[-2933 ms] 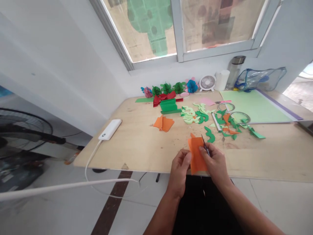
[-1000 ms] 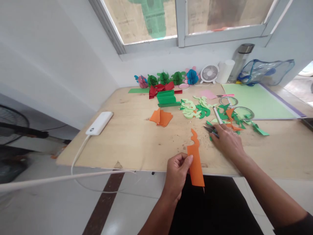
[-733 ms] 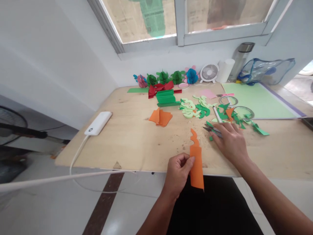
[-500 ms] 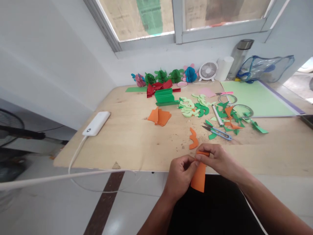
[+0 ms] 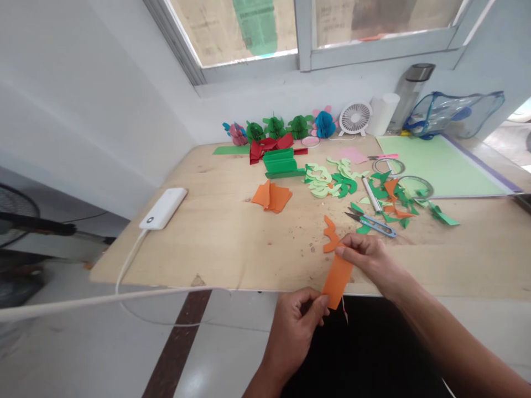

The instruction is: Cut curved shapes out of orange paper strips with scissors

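Note:
An orange strip of paper [image 5: 338, 278] stretches between my two hands over the table's front edge. My left hand [image 5: 302, 316] pinches its lower end between thumb and fingers. At its upper end, my right hand [image 5: 365, 257] grips the paper the same way. Just beyond lies a wavy orange cutout [image 5: 331, 234], close to my right fingertips. Blue-handled thread snips [image 5: 373, 224] rest on the table past my right hand. A small stack of orange paper pieces [image 5: 272, 198] lies farther off to the left.
Green wavy cutouts [image 5: 321, 182], green paper scraps [image 5: 398, 193] and a white pen [image 5: 371, 194] cover the table's right middle. Folded green paper [image 5: 280, 162] lies before paper figures [image 5: 274, 128]. A white power bank [image 5: 164, 209] with a cable sits left. A small fan [image 5: 355, 118] stands behind.
My left hand has slid down and left to the strip's lower end. The folded top of the orange strip is now opened out flat. My right hand has stayed near the upper end.

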A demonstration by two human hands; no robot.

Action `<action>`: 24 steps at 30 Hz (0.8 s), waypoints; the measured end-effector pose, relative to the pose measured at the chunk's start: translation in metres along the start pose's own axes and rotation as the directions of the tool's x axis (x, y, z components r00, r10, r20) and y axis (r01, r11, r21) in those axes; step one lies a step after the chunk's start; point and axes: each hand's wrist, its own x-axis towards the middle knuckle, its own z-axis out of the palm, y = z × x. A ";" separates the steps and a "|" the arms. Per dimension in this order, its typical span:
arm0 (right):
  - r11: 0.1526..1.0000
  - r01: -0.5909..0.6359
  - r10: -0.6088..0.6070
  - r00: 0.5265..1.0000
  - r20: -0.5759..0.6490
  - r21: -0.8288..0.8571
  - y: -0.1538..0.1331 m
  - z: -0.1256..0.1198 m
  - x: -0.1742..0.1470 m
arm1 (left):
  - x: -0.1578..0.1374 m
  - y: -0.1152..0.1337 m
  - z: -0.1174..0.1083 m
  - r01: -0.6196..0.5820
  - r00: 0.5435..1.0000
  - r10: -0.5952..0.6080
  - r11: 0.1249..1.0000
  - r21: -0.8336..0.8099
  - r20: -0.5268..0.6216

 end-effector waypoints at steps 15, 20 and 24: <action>0.403 0.362 -0.444 0.880 0.167 -0.841 0.010 -0.008 0.021 | -0.004 -0.015 -0.016 0.099 0.972 -0.169 0.925 -0.367 -0.163; 0.252 0.421 -0.412 0.862 0.297 -0.871 0.012 -0.006 0.016 | -0.011 -0.025 -0.019 0.016 0.980 -0.039 0.993 -0.118 -0.195; 0.195 0.474 -0.381 0.843 0.379 -0.859 0.010 -0.009 0.017 | -0.017 -0.033 -0.033 -0.289 0.821 0.472 0.829 0.478 -0.321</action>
